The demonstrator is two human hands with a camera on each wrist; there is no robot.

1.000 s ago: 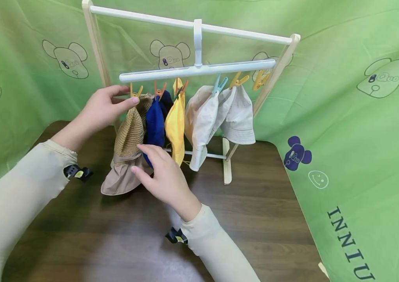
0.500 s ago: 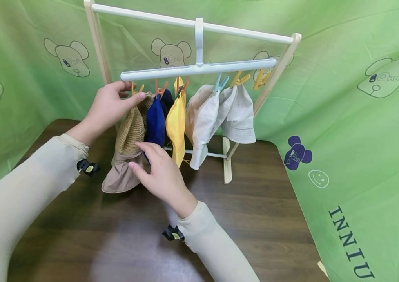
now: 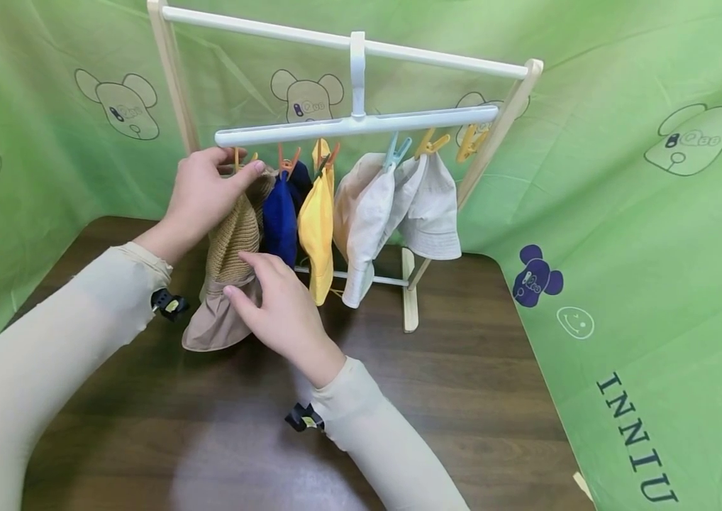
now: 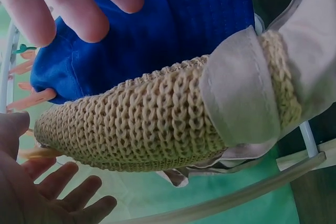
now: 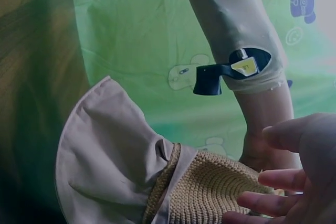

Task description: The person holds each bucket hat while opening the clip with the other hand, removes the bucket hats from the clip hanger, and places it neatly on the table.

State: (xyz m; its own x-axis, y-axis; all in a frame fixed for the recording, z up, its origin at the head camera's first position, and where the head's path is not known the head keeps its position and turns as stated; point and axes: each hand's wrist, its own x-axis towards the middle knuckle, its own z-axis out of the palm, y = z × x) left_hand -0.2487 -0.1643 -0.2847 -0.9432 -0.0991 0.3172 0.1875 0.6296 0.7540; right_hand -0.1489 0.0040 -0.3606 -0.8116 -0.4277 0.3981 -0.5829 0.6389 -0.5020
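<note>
At the left end of the white hanger (image 3: 310, 129) hangs a straw hat (image 3: 231, 241) with a beige cloth brim (image 3: 217, 323), held by a yellow clothespin (image 4: 41, 152). My left hand (image 3: 203, 188) reaches around that clothespin, thumb in front and fingers behind, loosely spread; the left wrist view shows thumb and fingers apart, the index fingertip by the clip. My right hand (image 3: 284, 305) is in front of the hat's lower part, fingers extended, and grips nothing. Beside the straw hat hangs a blue hat (image 3: 280, 220) on an orange clothespin (image 3: 289, 163).
A yellow hat (image 3: 316, 234) and white hats (image 3: 370, 220) hang further right on clothespins. One yellow clothespin (image 3: 471, 145) hangs bare at the right end. The wooden rack (image 3: 517, 106) stands on a brown table (image 3: 450, 397), with green printed cloth (image 3: 654, 234) behind.
The left hand has moved slightly right and up, closer round the clothespin. The right hand has shifted a little left and up along the straw hat. The hats hang as before.
</note>
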